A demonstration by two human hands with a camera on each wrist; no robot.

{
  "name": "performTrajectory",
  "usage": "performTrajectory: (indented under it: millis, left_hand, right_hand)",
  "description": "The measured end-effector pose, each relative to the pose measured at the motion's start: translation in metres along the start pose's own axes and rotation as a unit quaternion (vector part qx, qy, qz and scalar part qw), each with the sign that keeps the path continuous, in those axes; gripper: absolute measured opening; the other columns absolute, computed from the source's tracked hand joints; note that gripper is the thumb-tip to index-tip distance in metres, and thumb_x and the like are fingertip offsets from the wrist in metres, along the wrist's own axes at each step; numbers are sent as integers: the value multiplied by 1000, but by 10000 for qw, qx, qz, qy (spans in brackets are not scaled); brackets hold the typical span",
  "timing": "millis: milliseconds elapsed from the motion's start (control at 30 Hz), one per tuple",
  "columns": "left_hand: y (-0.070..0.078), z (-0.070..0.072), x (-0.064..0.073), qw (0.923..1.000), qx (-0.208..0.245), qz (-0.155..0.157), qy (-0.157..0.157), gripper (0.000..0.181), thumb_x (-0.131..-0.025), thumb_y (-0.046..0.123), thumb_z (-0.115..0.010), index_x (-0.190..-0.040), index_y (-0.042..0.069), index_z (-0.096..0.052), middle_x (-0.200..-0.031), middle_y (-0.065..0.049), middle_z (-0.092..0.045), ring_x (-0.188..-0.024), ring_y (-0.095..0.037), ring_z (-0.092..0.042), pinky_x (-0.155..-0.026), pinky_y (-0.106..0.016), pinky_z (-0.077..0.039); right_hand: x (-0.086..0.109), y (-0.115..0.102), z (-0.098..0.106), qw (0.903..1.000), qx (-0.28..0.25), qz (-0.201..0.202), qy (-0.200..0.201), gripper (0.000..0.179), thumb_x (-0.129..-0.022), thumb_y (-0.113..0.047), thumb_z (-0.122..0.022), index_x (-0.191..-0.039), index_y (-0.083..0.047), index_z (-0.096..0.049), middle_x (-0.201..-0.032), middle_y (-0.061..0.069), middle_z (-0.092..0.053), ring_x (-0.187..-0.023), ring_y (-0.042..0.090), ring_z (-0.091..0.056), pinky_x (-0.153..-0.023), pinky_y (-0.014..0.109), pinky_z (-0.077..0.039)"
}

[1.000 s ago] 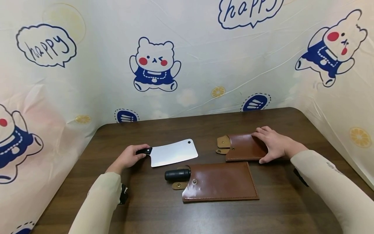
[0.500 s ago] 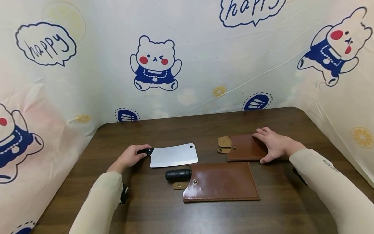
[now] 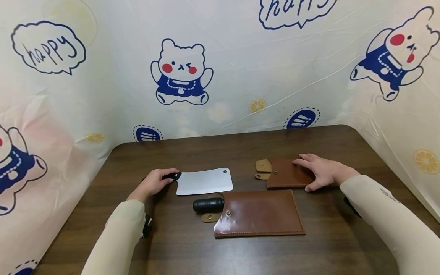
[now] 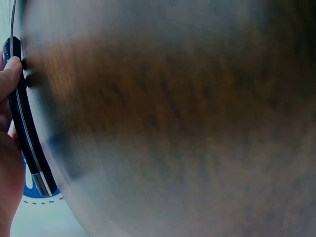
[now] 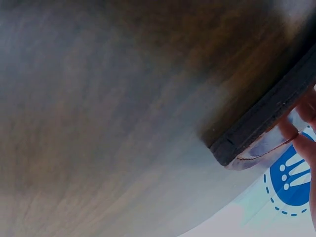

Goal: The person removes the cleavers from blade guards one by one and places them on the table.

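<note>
In the head view my left hand [image 3: 154, 182] grips the black handle of a cleaver [image 3: 204, 181]. Its broad silver blade points right, close over the table, with a small hole near the far corner. The left wrist view shows the thumb against the black handle [image 4: 30, 128]. My right hand [image 3: 323, 171] rests spread across a brown leather knife sheath [image 3: 285, 173], thumb at the near edge, fingers over the top. Tan snap straps [image 3: 262, 166] stick out from that sheath's left end. In the right wrist view the sheath's dark edge [image 5: 261, 113] shows beside the fingers.
A larger brown sheath [image 3: 261, 214] lies in front, between the hands, with a black handle [image 3: 207, 205] sticking out of its left end. All lie on a dark wooden table [image 3: 185, 252]. A printed cloth [image 3: 227, 76] hangs behind and at the sides.
The cleaver's tip end has come down and nearer, so the blade lies flatter. The right hand's fingers have shifted left and stretched out on the sheath. The larger sheath stays put.
</note>
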State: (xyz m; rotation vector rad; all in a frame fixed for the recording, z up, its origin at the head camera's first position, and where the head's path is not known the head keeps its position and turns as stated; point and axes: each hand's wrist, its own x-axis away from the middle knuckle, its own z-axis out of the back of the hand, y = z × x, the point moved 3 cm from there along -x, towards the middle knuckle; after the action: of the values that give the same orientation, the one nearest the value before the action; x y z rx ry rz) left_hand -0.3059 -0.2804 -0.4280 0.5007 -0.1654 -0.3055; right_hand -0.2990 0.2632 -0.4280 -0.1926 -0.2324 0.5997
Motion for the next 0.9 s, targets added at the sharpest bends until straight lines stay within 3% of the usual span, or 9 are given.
performTrajectory:
  millis: [233, 333, 467, 600, 700, 900]
  left_hand:
    - [0, -1, -1, 9999, -117, 7, 58, 34, -88, 3, -59, -121, 12, -61, -117, -18, -61, -99, -32, -56, -92, -55, -41]
    - [1, -2, 0, 9997, -235, -46, 93, 36, -88, 6, -60, -123, 11, -60, -119, -19, -60, -108, -38, -53, -96, -59, -35]
    - [9, 0, 2, 9992, -261, -209, 215, 46, -87, 12, -62, -132, 7, -51, -132, -20, -51, -126, -43, -39, -104, -59, -21]
    - [35, 7, 4, 9953, -423, -636, 599, 53, -88, 15, -62, -137, 5, -44, -139, -18, -44, -130, -36, -37, -109, -53, -17]
    - [63, 6, 9, 9893, -614, -1058, 790, 54, -88, 15, -61, -138, 5, -42, -140, -17, -43, -130, -34, -37, -108, -51, -21]
    - [111, -13, 24, 9793, -758, -1766, 632, 53, -88, 19, -62, -137, 8, -45, -140, -13, -44, -130, -31, -39, -103, -50, -31]
  right_hand:
    - [4, 1, -2, 10000, -57, -7, -29, 91, -70, -54, -68, -142, -9, -35, -147, 29, -22, -133, 48, -19, -99, 64, -25]
    - [5, 0, -3, 9998, -65, 178, 101, 92, -71, -55, -67, -142, -7, -34, -148, 28, -20, -134, 47, -17, -102, 63, -20]
    - [9, -12, -1, 9979, -119, 399, 486, 96, -72, -55, -68, -144, -4, -29, -150, 25, -17, -137, 45, -13, -106, 60, -14]
    - [9, -40, 8, 9952, -114, 405, 880, 102, -72, -56, -69, -147, -6, -22, -153, 21, -12, -139, 41, -10, -108, 57, -12]
    - [8, -67, 13, 9930, -131, 522, 1049, 107, -71, -59, -69, -147, -4, -19, -153, 20, -10, -139, 40, -10, -108, 57, -12]
    - [7, -116, 9, 9929, -551, 692, 801, 111, -70, -64, -66, -148, -4, -15, -155, 16, -7, -140, 37, -8, -109, 53, -15]
